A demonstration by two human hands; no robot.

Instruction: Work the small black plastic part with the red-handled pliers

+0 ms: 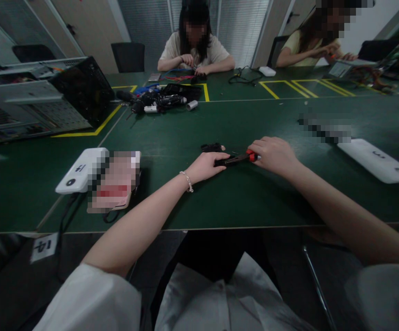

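My right hand (275, 154) is closed round the red handles of a pair of pliers (241, 158), near the middle of the table. The dark jaws of the pliers point left, toward my left hand (204, 167). Between the thumb and fingers of that hand is a small black piece (221, 162), whose kind I cannot make out. The jaws meet or overlap this piece; whether they grip it cannot be seen. Just beyond my left fingers lies a small dark bundle (212, 147), perhaps coiled cable.
A computer case (34, 99) stands at the left. White power banks (82, 171) (378, 160) and a phone (118, 181) lie to either side. Tangled cables and parts (158, 99) sit farther back. Two people (195, 50) (306, 50) work across the green table (171, 202).
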